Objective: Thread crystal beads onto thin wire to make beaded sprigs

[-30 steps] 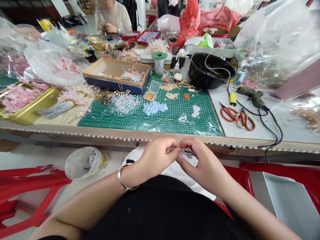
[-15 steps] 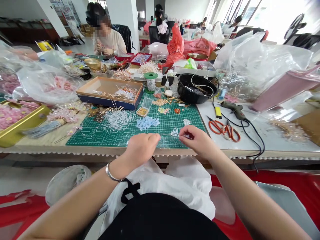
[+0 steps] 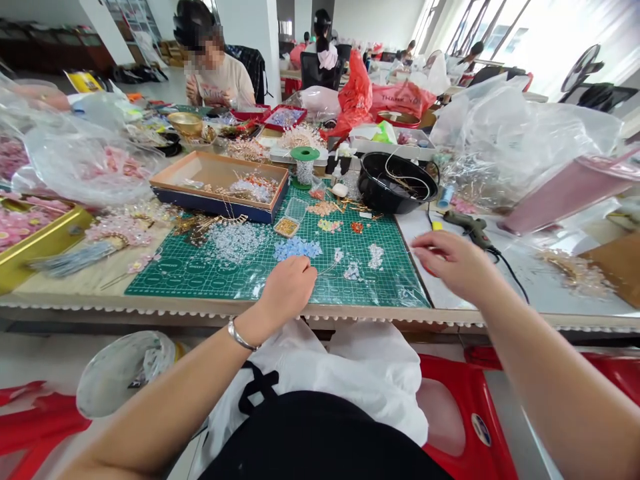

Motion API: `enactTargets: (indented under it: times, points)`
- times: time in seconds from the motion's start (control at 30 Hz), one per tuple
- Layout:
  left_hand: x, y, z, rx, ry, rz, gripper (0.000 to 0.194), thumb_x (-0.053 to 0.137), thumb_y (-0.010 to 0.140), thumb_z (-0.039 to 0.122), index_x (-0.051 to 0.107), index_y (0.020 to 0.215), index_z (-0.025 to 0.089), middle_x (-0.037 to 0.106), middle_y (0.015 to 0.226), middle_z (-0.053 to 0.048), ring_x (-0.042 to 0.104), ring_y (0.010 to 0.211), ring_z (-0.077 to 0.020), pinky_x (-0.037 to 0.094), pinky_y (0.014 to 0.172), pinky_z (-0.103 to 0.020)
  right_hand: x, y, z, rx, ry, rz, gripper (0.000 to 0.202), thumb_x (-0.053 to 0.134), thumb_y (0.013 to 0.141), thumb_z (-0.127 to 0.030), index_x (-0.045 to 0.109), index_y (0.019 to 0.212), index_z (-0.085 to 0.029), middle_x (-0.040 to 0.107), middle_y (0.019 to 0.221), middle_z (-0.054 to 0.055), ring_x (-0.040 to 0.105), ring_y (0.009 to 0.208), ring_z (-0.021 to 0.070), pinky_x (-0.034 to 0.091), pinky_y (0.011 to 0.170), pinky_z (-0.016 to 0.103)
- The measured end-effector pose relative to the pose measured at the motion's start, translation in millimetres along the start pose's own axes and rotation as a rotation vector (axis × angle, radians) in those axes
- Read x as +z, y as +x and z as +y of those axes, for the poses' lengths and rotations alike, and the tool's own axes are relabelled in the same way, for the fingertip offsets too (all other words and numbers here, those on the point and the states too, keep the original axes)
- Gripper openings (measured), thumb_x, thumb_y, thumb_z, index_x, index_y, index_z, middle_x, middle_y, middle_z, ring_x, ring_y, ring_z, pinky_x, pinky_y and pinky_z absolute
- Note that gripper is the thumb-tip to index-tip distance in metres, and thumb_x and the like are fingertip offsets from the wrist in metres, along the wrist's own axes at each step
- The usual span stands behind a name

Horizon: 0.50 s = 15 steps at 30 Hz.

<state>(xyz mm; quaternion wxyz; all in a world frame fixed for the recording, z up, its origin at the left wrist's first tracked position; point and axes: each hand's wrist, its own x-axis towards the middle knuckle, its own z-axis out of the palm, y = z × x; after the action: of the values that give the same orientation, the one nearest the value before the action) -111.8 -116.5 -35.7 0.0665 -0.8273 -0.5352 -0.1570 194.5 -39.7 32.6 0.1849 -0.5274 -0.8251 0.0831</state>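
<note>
My left hand (image 3: pixel 290 285) is closed in a pinch over the front of the green cutting mat (image 3: pixel 165 280). From its fingertips a thin wire runs right, with a small cluster of clear beads (image 3: pixel 339 255) at its end. My right hand (image 3: pixel 453 260) is over the white board right of the mat, fingers curved, with a gap between thumb and forefinger. It covers most of the orange-handled scissors (image 3: pixel 426 269); a bit of orange shows below the fingers. Near the left hand are blue flower pieces (image 3: pixel 298 249) and two small piles of clear beads (image 3: pixel 353 270).
A shallow box (image 3: pixel 215 200), a black bowl (image 3: pixel 395 187) and a green spool (image 3: pixel 304 160) stand behind the mat. A glue gun (image 3: pixel 470 227) lies at right beside a pink tumbler (image 3: pixel 565 190). Plastic bags crowd both sides. A co-worker (image 3: pixel 220 80) sits across the table.
My right hand has moved right, from beside the left hand to over the scissors. My left hand has shifted slightly right, and the wire with its bead cluster now shows.
</note>
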Motion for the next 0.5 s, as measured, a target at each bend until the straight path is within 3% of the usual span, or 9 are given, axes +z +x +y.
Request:
enactTargets:
  times: [0.13,0.27,0.37,0.5]
  points:
    - [-9.4,-5.0,0.2,-0.009,-0.034,0.041,0.023,0.044,0.092,0.027,0.063,0.098,0.016,0.058,0.1,-0.01,0.053,0.096,-0.0226,0.044,0.086,-0.038,-53.7,-55.0,91.1,0.343,-0.24,0.126,0.019,0.051,0.088,-0.032,0.064,0.095,-0.02,0.069,0.09,0.009,0.062,0.083,0.0203,0.045,0.07,0.032]
    - [-28.8,-20.1,8.2,-0.044,-0.083,0.148,0.028,0.047,0.091,0.03,0.057,0.114,0.018,0.054,0.117,-0.01,0.05,0.11,-0.0253,0.039,0.098,-0.041,-99.8,-110.0,172.1,0.584,-0.532,0.14,0.021,0.051,0.091,-0.035,0.062,0.099,-0.019,0.065,0.092,0.007,0.061,0.081,0.0174,0.049,0.07,0.033]
    - [-37.0,-35.7,14.8,-0.061,-0.124,0.221,0.026,0.047,0.09,0.03,0.056,0.113,0.023,0.056,0.114,-0.008,0.053,0.107,-0.026,0.041,0.096,-0.043,-119.8,-138.7,206.4,0.609,-0.706,0.083,0.022,0.053,0.092,-0.031,0.06,0.109,-0.019,0.06,0.114,0.008,0.06,0.097,0.019,0.05,0.082,0.038]
    - [-34.4,-55.5,24.7,-0.052,-0.217,0.132,0.026,0.045,0.089,0.037,0.055,0.111,0.031,0.056,0.115,-0.003,0.055,0.106,-0.0266,0.041,0.094,-0.046,-127.0,-148.3,228.1,0.557,-0.835,-0.034,0.029,0.055,0.091,-0.029,0.056,0.117,-0.019,0.056,0.123,0.009,0.058,0.103,0.0214,0.049,0.086,0.041]
